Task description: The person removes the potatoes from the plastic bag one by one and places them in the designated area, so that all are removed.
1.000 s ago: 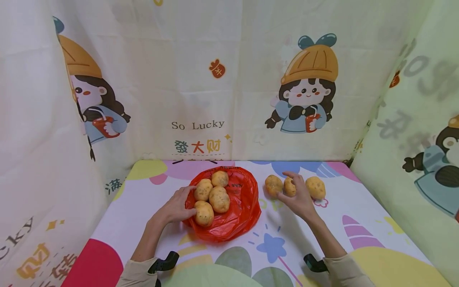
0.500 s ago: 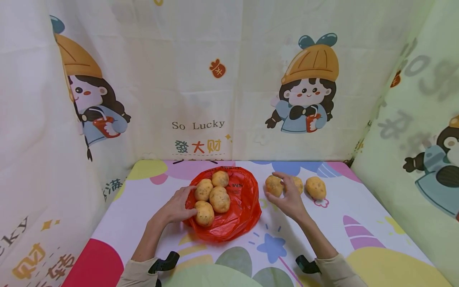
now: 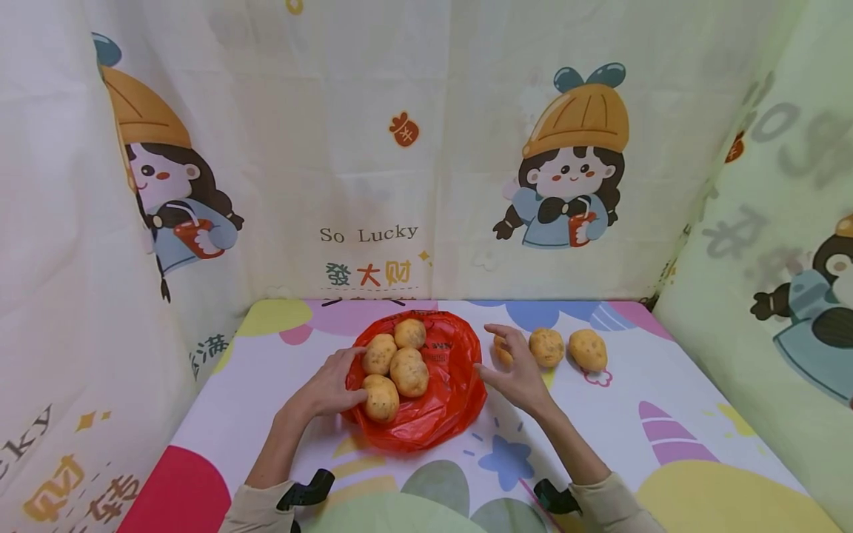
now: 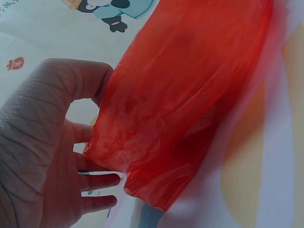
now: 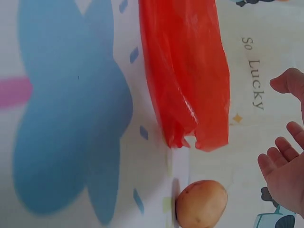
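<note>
A red plastic bag (image 3: 440,407) stands on the table with its mouth spread wide, and several potatoes (image 3: 409,371) lie in its left half. My left hand (image 3: 326,389) holds the bag's left rim; in the left wrist view the bent thumb hooks over the edge of the red film (image 4: 161,95). Just off the bag's right rim, my right hand (image 3: 518,377) hovers with thumb and fingers apart, holding nothing. Behind it a potato (image 3: 501,351) is partly hidden. That right hand (image 5: 287,173) also shows empty in the right wrist view, with a potato (image 5: 202,204) below the bag.
Two more potatoes, a middle one (image 3: 547,348) and a right one (image 3: 588,350), rest in a row right of the bag. A patterned cloth (image 3: 566,429) covers the table. Printed curtains (image 3: 466,185) enclose the back and both sides.
My right hand has moved left from the potato row toward the bag's right rim, uncovering the middle potato and covering part of the left one. The left hand stays at the bag.
</note>
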A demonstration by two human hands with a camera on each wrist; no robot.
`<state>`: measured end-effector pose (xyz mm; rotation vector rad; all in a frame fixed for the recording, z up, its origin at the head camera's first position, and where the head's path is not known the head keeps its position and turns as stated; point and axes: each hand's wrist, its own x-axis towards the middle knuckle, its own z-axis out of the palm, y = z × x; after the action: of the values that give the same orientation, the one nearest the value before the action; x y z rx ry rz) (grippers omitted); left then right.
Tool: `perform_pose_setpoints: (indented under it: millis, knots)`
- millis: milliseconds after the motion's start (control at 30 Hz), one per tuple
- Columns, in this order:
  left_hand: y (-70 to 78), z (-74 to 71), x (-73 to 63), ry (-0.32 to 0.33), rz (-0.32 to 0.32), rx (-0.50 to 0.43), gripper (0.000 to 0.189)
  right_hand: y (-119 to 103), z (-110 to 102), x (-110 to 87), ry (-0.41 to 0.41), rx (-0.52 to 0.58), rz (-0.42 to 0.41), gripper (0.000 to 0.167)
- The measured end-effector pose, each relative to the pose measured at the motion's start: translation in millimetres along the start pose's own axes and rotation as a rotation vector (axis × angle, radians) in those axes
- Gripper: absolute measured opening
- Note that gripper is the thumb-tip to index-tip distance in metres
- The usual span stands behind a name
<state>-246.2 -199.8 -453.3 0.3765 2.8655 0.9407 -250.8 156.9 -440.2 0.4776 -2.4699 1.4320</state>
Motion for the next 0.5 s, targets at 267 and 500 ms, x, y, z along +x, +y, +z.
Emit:
perform_pose_setpoints:
  millis: [267, 500]
  knots:
    - [-0.1, 0.2, 0.2, 0.002, 0.006, -0.008, 0.083, -1.7, 10.4, 1.8, -0.043, 0.039, -0.038, 0.07]
    - [-0.2, 0.7, 0.0, 0.0, 0.002, -0.014, 0.084, -2.4, 21.8, 1.7, -0.065, 0.061, -0.047, 0.07]
